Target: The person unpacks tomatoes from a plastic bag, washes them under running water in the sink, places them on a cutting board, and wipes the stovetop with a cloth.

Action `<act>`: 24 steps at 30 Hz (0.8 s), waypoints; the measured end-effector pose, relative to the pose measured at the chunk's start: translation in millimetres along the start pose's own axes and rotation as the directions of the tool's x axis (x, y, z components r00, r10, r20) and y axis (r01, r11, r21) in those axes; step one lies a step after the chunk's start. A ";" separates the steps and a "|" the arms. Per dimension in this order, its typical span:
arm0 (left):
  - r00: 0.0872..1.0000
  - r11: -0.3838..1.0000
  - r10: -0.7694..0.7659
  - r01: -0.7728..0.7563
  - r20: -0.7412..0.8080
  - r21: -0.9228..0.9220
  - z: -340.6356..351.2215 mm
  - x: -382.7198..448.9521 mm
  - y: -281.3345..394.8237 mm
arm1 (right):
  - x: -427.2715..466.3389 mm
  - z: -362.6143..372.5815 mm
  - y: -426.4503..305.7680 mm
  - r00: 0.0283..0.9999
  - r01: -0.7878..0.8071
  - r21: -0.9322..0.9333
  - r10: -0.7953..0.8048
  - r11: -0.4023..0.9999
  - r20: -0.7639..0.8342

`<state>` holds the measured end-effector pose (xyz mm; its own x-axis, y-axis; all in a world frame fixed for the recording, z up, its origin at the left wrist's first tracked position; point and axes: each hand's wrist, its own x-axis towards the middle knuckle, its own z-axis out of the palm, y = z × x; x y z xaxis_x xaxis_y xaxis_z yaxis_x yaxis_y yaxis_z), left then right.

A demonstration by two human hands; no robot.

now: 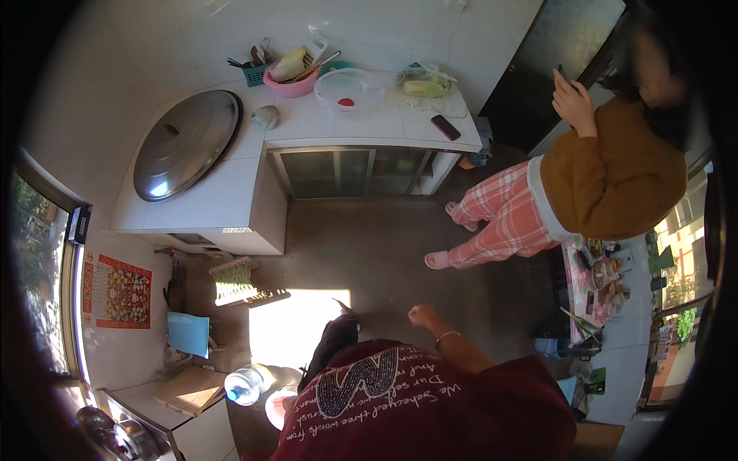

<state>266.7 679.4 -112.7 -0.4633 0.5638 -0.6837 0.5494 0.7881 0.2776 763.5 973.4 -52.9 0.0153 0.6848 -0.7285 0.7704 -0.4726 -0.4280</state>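
Observation:
My right hand (422, 316) hangs over the bare floor in front of my maroon printed shirt, its fingers curled into a loose fist with nothing visible in them; a bracelet circles the wrist. My left hand is out of view. Left of my shirt, a large clear plastic water bottle with a blue cap (243, 386) and a pinkish-white round container (281, 407) stand low down. Ahead, the white tiled counter (346, 128) holds a large metal wok lid (187, 147), a clear plastic bowl (349, 86) around something red, a pink basin (291, 86) and a dark phone (445, 127).
A person in a brown sweater (611, 173) and pink plaid trousers stands at right, holding a phone. Behind them is a cluttered table (573, 282). A small slatted wooden chair (233, 280), a light-blue seat (188, 334) and a cardboard piece on a cabinet (190, 390) are at left.

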 end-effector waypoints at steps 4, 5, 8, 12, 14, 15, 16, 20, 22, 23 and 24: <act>0.977 0.974 0.190 -0.177 -0.091 0.142 -45.1 80.7 85.8 | 79.0 -45.1 -101.3 0.995 0.104 0.169 -0.100 0.980 -0.030; 0.988 0.949 -0.055 0.008 -0.141 -0.314 -73.1 74.5 128.0 | 95.1 -52.0 -129.1 0.995 0.099 0.301 -0.100 0.948 -0.014; 0.945 0.826 -0.167 -0.022 -0.282 -0.563 -124.7 112.5 199.7 | 167.7 -102.2 -234.2 0.968 0.249 0.209 -0.247 0.946 -0.037; 0.902 0.740 -0.242 -0.066 -0.357 -0.669 -177.4 132.8 264.5 | 286.2 -156.4 -385.4 0.748 0.596 -0.120 -0.603 0.794 -0.277; 0.875 0.705 -0.338 -0.009 -0.346 -0.709 -178.4 130.6 271.8 | 328.3 -179.3 -474.6 0.701 0.617 -0.241 -0.663 0.749 -0.264; 0.858 0.703 -0.391 0.044 -0.335 -0.709 -174.2 126.1 273.4 | 351.0 -191.3 -517.9 0.735 0.590 -0.289 -0.650 0.754 -0.195; 0.805 0.631 -0.478 0.038 -0.350 -0.775 -156.4 117.3 262.7 | 364.0 -188.8 -561.9 0.721 0.597 -0.328 -0.669 0.732 -0.183; 0.606 0.291 -0.795 0.406 0.017 -0.866 -64.5 42.6 249.6 | 431.4 -192.1 -687.7 0.614 0.671 -0.413 -0.774 0.616 -0.157; 0.481 0.144 -0.858 0.565 0.182 -0.812 -35.8 -4.9 291.8 | 458.8 -190.4 -729.5 0.606 0.681 -0.417 -0.783 0.602 -0.141; 0.487 0.232 -0.859 0.646 0.159 -0.727 -18.5 -33.5 298.6 | 479.8 -188.5 -745.0 0.536 0.712 -0.468 -0.836 0.523 -0.119; 0.443 0.177 -0.869 0.695 0.221 -0.697 -12.4 -54.8 325.0 | 484.2 -181.2 -761.4 0.543 0.701 -0.504 -0.836 0.505 -0.083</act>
<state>462.0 907.7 23.3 -0.5291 -0.4892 -0.6933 -0.7091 0.7037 0.0446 299.9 1765.4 17.2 -0.5828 0.8126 0.0063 0.7210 0.5206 -0.4573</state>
